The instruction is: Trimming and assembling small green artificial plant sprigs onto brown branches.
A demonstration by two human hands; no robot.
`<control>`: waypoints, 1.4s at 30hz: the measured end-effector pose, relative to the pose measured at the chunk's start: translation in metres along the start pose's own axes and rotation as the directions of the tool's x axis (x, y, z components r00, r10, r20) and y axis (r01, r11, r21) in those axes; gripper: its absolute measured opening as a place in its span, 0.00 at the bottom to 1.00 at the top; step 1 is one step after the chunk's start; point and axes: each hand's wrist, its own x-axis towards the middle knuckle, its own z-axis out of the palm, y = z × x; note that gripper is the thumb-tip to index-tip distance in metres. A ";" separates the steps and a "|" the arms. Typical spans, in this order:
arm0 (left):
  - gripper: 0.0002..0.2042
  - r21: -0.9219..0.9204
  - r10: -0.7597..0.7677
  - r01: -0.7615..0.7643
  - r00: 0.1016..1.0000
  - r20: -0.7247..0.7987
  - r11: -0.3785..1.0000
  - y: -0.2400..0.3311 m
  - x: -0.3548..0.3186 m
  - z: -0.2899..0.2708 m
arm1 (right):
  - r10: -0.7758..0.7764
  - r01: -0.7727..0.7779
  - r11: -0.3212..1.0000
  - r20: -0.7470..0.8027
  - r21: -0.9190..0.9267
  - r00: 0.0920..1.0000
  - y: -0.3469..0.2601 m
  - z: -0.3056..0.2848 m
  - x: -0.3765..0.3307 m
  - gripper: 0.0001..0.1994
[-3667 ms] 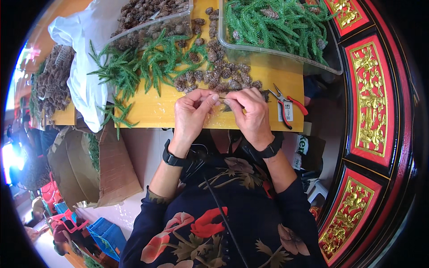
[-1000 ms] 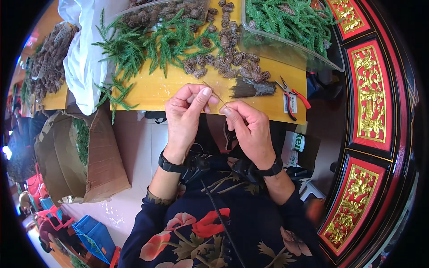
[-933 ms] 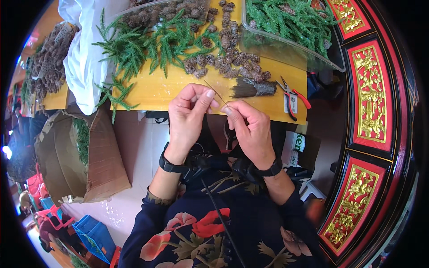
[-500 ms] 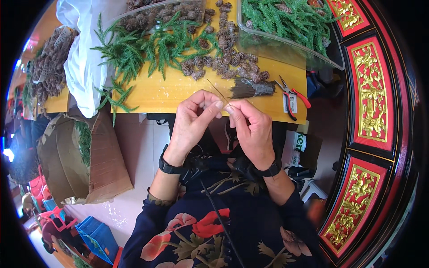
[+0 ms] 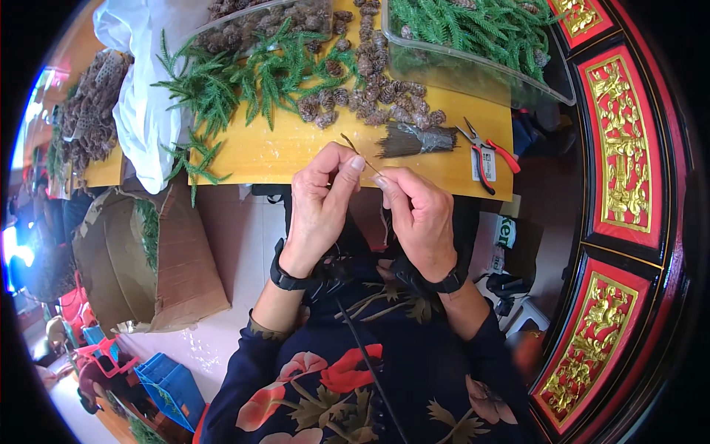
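Between my two hands runs a thin brown wire (image 5: pixel 367 164), slanting from upper left to lower right over the table's front edge. My left hand (image 5: pixel 323 189) pinches it near its upper end, thumb against forefinger. Lower down, my right hand (image 5: pixel 419 211) has the other end between thumb and forefinger. The wire's upper tip looks thicker, perhaps doubled. Just beyond my right hand lies a bundle of similar thin dark wires (image 5: pixel 418 140), wrapped in clear plastic. Beside it rest long-nose pliers (image 5: pixel 484 157) with red and black handles, on a white tag.
Pine cones (image 5: pixel 384 92) and green artificial sprigs (image 5: pixel 274 78) spread over the yellow table (image 5: pixel 259 159). A clear bin (image 5: pixel 473 74) of greenery stands back right, another bin (image 5: pixel 296 22) of cones behind. An open cardboard box (image 5: pixel 185 259) is at left; a carved red-gold panel (image 5: pixel 617 140) borders the right.
The wire's upper end now looks thicker, and less of it sticks out past my left fingers. My hands stay nearly in place, while the whole view has shifted slightly.
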 end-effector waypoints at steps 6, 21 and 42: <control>0.06 -0.239 -0.031 0.018 0.998 -0.051 0.971 0.010 0.003 0.015 | 0.004 -0.004 1.000 -0.001 0.022 1.000 0.010 -0.013 -0.002 0.03; 0.04 -0.178 0.013 -0.008 0.999 0.029 0.984 0.015 0.006 0.043 | 0.250 -0.630 0.458 0.590 0.627 0.768 0.027 -0.048 0.000 0.12; 0.05 0.602 0.331 -0.359 0.930 0.162 0.713 0.039 -0.001 0.078 | 0.339 -0.478 0.308 0.374 0.823 0.863 0.033 -0.052 -0.015 0.10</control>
